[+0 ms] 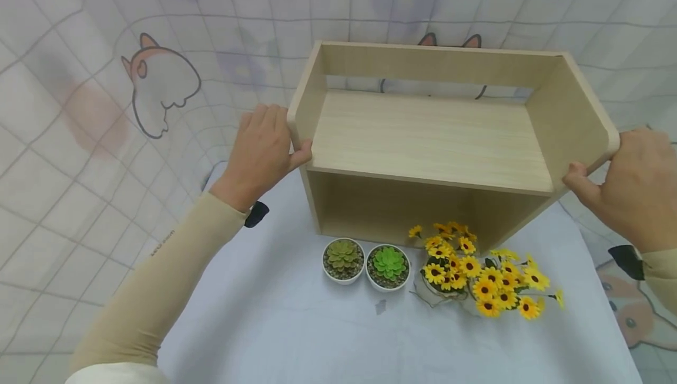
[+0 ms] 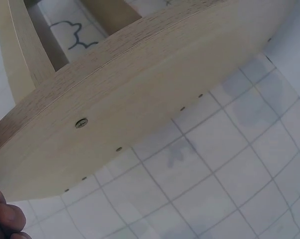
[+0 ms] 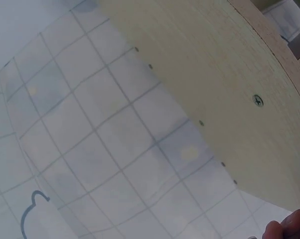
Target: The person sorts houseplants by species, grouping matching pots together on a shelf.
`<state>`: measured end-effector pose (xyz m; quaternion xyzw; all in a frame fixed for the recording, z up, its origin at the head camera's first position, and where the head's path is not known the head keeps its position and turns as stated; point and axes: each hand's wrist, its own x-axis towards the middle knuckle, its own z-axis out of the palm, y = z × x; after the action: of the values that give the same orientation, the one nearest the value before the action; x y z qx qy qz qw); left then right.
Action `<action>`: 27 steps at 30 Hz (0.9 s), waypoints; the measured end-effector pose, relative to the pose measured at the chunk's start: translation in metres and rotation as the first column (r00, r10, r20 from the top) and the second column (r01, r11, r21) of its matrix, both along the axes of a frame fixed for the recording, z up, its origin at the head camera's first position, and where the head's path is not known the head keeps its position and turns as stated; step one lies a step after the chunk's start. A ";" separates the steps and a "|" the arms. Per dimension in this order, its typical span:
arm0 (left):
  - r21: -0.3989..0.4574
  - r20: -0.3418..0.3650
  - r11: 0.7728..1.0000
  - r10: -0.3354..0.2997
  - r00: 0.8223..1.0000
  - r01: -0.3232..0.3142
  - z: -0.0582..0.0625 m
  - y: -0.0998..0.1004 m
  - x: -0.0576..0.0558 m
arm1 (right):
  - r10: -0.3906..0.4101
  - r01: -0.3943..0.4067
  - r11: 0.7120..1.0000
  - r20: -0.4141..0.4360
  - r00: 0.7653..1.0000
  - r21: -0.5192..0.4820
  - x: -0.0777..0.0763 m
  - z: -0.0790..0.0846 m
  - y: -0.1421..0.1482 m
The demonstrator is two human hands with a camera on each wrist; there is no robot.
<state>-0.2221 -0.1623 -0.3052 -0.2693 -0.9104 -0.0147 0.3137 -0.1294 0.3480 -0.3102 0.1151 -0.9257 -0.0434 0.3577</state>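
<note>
A pale wooden two-tier shelf (image 1: 433, 137) stands at the back of the table, its middle board and lower compartment bare. My left hand (image 1: 261, 152) grips the front of its left side panel, thumb on the inner face and fingers outside. On the opposite side, my right hand (image 1: 637, 187) holds the right side panel the same way. Both wrist views show the panels' outer faces, with a screw (image 2: 81, 123) in the left one and a screw (image 3: 258, 100) in the right; only fingertips (image 2: 10, 215) appear at the edge.
Before the shelf stand a dull green succulent (image 1: 342, 256) and a bright green succulent (image 1: 388, 263) in white pots. Beside them are two bunches of yellow flowers (image 1: 449, 269), (image 1: 508, 284) on the white-covered table (image 1: 296, 337). A checked cloth (image 1: 233, 31) hangs behind.
</note>
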 end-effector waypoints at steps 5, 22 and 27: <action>-0.012 0.001 1.000 0.014 1.000 -0.014 0.000 0.001 0.003 | 0.046 -0.045 0.998 0.023 0.999 -0.050 -0.001 -0.002 0.000; 0.004 0.001 1.000 -0.012 1.000 0.012 0.002 0.001 0.013 | 0.064 -0.055 0.991 0.073 0.995 -0.119 -0.001 -0.001 0.002; -0.001 0.000 1.000 -0.012 1.000 0.012 0.002 0.000 0.013 | 0.079 -0.066 0.986 0.080 0.994 -0.155 -0.003 -0.001 -0.001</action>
<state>-0.2089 -0.1626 -0.3030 -0.2750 -0.9088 -0.0161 0.3133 -0.1326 0.3470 -0.3112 0.1230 -0.9360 0.0452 0.3267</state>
